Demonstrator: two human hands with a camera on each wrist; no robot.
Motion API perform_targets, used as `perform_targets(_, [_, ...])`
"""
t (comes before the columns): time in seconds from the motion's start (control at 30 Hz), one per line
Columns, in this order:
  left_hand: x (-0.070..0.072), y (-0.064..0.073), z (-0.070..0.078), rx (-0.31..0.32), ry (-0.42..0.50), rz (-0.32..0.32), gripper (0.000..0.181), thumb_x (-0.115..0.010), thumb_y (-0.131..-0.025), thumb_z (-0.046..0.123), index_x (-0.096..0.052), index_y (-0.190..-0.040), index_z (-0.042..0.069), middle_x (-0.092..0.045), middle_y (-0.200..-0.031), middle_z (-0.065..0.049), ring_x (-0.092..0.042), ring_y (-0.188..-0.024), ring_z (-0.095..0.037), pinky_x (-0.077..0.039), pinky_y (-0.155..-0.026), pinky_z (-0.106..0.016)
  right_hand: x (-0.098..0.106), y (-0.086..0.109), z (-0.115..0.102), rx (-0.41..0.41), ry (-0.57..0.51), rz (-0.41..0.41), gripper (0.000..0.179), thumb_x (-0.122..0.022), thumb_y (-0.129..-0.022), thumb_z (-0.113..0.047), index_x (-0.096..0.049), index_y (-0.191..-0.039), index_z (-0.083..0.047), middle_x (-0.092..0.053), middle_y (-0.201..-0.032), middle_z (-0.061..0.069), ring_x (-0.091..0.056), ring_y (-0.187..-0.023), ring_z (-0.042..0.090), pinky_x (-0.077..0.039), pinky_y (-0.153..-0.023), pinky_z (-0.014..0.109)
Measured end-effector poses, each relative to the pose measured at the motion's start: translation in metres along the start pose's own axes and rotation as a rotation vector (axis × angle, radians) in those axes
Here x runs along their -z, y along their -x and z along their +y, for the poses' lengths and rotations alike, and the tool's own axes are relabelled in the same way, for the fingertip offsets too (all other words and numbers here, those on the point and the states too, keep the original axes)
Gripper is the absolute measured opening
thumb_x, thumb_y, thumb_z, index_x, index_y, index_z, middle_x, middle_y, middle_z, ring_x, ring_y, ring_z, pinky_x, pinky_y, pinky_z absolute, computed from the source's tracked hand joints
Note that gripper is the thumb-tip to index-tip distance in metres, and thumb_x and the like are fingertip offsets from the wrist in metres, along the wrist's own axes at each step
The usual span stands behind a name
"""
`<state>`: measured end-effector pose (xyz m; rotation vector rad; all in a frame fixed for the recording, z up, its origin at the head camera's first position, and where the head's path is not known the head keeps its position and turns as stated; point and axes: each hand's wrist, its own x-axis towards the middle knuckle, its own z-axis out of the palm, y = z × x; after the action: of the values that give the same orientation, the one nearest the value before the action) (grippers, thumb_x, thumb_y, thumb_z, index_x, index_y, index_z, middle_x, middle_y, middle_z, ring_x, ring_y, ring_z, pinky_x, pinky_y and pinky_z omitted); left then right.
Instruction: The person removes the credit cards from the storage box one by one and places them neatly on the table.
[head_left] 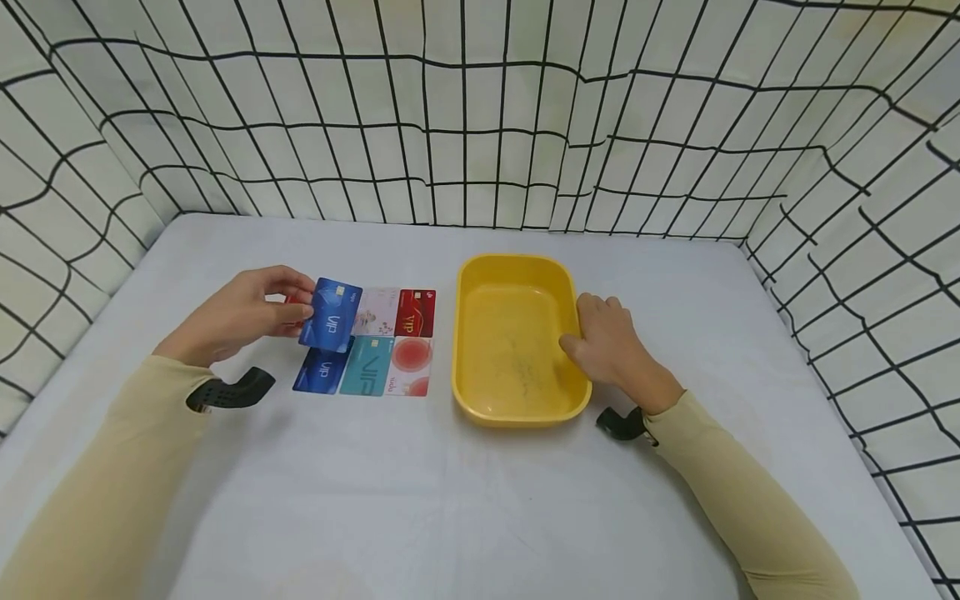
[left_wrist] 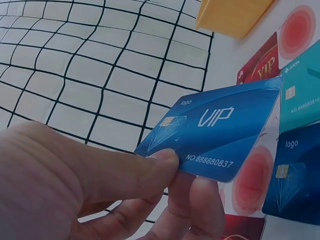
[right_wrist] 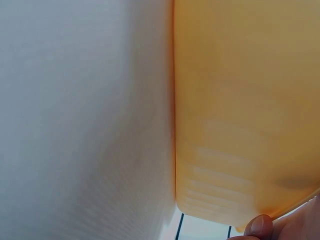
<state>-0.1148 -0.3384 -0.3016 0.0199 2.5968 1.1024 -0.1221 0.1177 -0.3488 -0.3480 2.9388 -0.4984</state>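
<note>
My left hand (head_left: 243, 315) pinches a blue VIP card (head_left: 332, 315) between thumb and fingers, raised and tilted over the left end of two rows of cards. Its chip and number show in the left wrist view. Below it lies another blue VIP card (head_left: 321, 372), then a teal card (head_left: 366, 367) and a white card with red circles (head_left: 410, 365). Behind these are a pale floral card (head_left: 377, 311) and a red VIP card (head_left: 416, 313). Some red shows behind my left fingers, mostly hidden. My right hand (head_left: 611, 346) grips the right rim of a yellow plastic tub (head_left: 517, 333), thumb inside.
A white cloth (head_left: 480, 500) covers the table. White panels with a black wire grid (head_left: 465, 129) stand along the back and both sides. The tub sits just right of the cards, with nothing visible in it.
</note>
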Motion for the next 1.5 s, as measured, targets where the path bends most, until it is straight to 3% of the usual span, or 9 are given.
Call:
perform_targets(0.33, [0.013, 0.006, -0.026, 0.046, -0.038, -0.045, 0.049, -0.057, -0.104, 0.012, -0.040, -0.147, -0.004, -0.046, -0.141, -0.026, -0.056, -0.121, -0.038, -0.064, -0.085, -0.027, -0.001, 0.000, 0.001, 0.007, 0.000, -0.001, 0.030, -0.048, -0.092, -0.029, -0.050, -0.108, -0.004, -0.048, -0.091, 0.012, -0.040, -0.090, 0.031, -0.027, -0.078, 0.038])
perform_targets(0.7, [0.020, 0.015, -0.052, 0.099, -0.047, -0.063, 0.054, -0.059, -0.103, 0.014, -0.037, -0.149, -0.005, -0.046, -0.140, -0.026, -0.058, -0.117, -0.033, -0.064, -0.087, -0.030, 0.001, 0.000, 0.000, 0.003, 0.001, -0.010, 0.030, -0.049, -0.092, -0.029, -0.050, -0.108, -0.004, -0.049, -0.092, 0.012, -0.040, -0.090, 0.031, -0.028, -0.077, 0.038])
perform_targets(0.87, [0.020, 0.018, -0.058, 0.104, -0.045, -0.071, 0.052, -0.058, -0.103, 0.011, -0.038, -0.147, -0.006, -0.047, -0.138, -0.027, -0.060, -0.112, -0.029, -0.064, -0.086, -0.029, 0.001, 0.000, 0.000, 0.002, -0.005, -0.007, 0.029, -0.050, -0.093, -0.028, -0.051, -0.108, -0.003, -0.049, -0.092, 0.012, -0.040, -0.090, 0.031, -0.028, -0.078, 0.038])
perform_targets(1.23, [0.019, 0.022, -0.070, 0.144, -0.070, -0.087, 0.057, -0.059, -0.103, 0.017, -0.035, -0.150, -0.006, -0.046, -0.140, -0.028, -0.056, -0.118, -0.036, -0.059, -0.078, -0.019, 0.001, -0.001, 0.001, 0.007, -0.005, -0.006, 0.029, -0.048, -0.093, -0.028, -0.050, -0.108, -0.003, -0.049, -0.092, 0.012, -0.039, -0.090, 0.031, -0.027, -0.078, 0.038])
perform_targets(1.5, [0.017, 0.023, -0.074, 0.142, -0.045, -0.098, 0.056, -0.060, -0.102, 0.013, -0.036, -0.148, -0.009, -0.048, -0.137, -0.030, -0.062, -0.110, -0.029, -0.063, -0.082, -0.025, 0.000, -0.001, 0.002, 0.012, -0.012, -0.001, 0.029, -0.049, -0.092, -0.027, -0.051, -0.107, -0.003, -0.049, -0.091, 0.012, -0.039, -0.089, 0.031, -0.027, -0.077, 0.038])
